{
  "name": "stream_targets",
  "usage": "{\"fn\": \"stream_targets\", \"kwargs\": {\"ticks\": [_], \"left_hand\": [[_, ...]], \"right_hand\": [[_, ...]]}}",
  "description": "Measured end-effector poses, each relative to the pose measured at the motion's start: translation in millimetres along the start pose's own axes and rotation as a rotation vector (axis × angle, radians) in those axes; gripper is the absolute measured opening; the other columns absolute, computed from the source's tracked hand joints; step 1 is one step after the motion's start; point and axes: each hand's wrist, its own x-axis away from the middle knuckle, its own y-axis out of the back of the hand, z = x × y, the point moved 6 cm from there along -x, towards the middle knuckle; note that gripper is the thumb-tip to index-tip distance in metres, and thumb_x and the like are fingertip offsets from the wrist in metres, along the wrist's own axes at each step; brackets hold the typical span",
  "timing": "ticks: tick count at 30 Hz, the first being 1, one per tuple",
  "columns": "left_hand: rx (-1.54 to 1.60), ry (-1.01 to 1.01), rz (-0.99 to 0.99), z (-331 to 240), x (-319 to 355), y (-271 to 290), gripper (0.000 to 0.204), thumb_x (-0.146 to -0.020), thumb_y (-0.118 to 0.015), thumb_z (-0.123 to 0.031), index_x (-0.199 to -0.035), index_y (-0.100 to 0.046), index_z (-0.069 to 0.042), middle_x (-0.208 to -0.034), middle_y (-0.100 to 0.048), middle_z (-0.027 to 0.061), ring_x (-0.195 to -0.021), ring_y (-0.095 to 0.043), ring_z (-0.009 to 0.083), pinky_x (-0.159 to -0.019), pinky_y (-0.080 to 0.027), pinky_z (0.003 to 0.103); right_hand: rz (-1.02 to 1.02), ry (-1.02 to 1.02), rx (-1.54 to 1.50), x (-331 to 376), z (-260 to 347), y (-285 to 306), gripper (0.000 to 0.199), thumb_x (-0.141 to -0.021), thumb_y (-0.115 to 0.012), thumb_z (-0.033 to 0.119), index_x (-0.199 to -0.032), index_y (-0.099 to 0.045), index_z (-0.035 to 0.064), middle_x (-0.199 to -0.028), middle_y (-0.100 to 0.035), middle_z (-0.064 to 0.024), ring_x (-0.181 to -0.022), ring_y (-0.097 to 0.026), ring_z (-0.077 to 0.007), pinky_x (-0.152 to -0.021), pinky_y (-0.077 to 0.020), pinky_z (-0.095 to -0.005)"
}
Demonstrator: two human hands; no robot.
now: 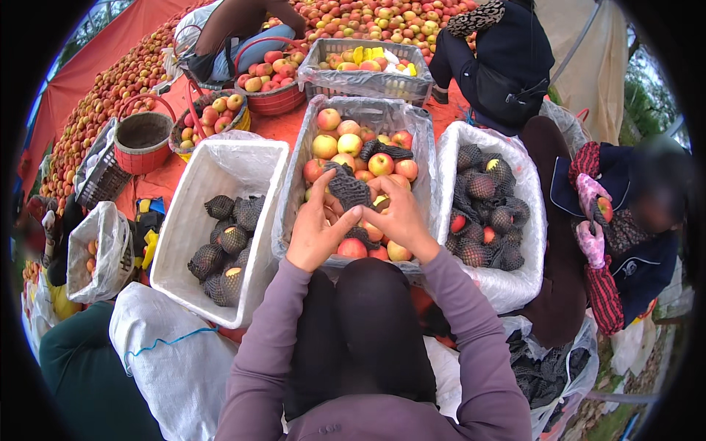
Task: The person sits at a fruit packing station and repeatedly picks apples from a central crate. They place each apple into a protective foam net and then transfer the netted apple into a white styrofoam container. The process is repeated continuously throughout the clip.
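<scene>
My left hand [318, 224] and my right hand [397, 220] meet above a grey crate [283, 209] lined with clear plastic. Both are closed on a black foam net sleeve [348, 187], thumbs close together below it. The sleeve looks crumpled, and I cannot tell whether anything is inside. Bare red and yellow apples [348, 142] fill the crate beneath, with another loose black net [386, 150] lying on them. Netted apples [234, 239] sit in the white crate [193, 173] on my left. More netted apples [482, 186] lie in the white crate [531, 242] on my right.
A person [614, 220] in patterned gloves holds an apple at the right. Two people sit ahead beside a big apple heap [375, 22]. Red baskets [273, 101] and another grey crate [368, 84] stand beyond. A bag of black nets [548, 371] lies low right, a white sack [165, 360] low left.
</scene>
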Motion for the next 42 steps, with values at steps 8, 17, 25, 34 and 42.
{"fn": "stream_targets", "kwargs": {"ticks": [8, 17, 25, 34, 42], "left_hand": [[0.467, 0.165, 0.016, -10.8, 6.2, -9.8, 0.024, -0.088, -0.056, -0.010, -0.111, -0.051, -0.004, -0.075, -0.050, -0.0024, -0.053, -0.045, 0.0020, -0.048, -0.039, 0.016], [0.214, -0.057, -0.056, 2.3, 9.0, -17.3, 0.029, -0.082, -0.062, -0.001, -0.109, -0.052, -0.003, -0.082, -0.053, -0.0014, -0.063, -0.046, 0.0002, -0.056, -0.040, 0.014], [-0.061, -0.250, -0.311, -24.8, 14.3, -3.1, 0.022, -0.081, -0.055, 0.004, -0.102, -0.059, -0.002, -0.084, -0.060, 0.0046, -0.073, -0.058, 0.0095, -0.065, -0.048, 0.023], [-0.434, -0.556, -0.096, -35.9, 20.3, -35.4, 0.045, -0.075, -0.058, 0.007, -0.118, -0.055, -0.004, -0.069, -0.059, 0.0076, -0.062, -0.057, 0.0199, -0.060, -0.044, 0.027], [0.504, -0.169, 0.160, -43.6, 24.1, -10.6, 0.041, -0.092, -0.046, -0.036, -0.105, -0.061, 0.000, -0.089, -0.054, 0.0054, -0.074, -0.047, 0.0127, -0.069, -0.037, 0.026]], "right_hand": [[0.279, -0.309, -0.825, 21.1, 9.6, -17.8, 0.020, -0.084, -0.064, 0.011, -0.099, -0.056, 0.0000, -0.091, -0.059, -0.0024, -0.085, -0.057, -0.0086, -0.072, -0.0492, -0.0245], [0.069, -0.248, -0.779, 13.2, -0.6, -0.8, 0.007, -0.086, -0.057, 0.006, -0.092, -0.054, 0.0038, -0.085, -0.059, -0.0011, -0.076, -0.060, -0.0111, -0.064, -0.0491, -0.0264], [-0.097, 0.587, 0.568, 10.1, 55.4, 2.2, 0.010, -0.078, -0.052, 0.005, -0.083, -0.060, 0.0037, -0.092, -0.057, -0.0094, -0.069, -0.057, -0.0278, -0.059, -0.0495, -0.0369], [0.156, -0.465, -1.166, 1.9, -2.3, 0.5, 0.014, -0.087, -0.052, 0.013, -0.093, -0.052, 0.0001, -0.084, -0.058, -0.0057, -0.067, -0.054, -0.0111, -0.062, -0.0462, -0.0254], [0.043, -0.197, 0.354, -11.2, -55.5, -2.2, 0.037, -0.079, -0.064, 0.028, -0.090, -0.056, -0.0071, -0.092, -0.062, -0.0218, -0.087, -0.060, -0.0355, -0.075, -0.0461, -0.0434]]}}
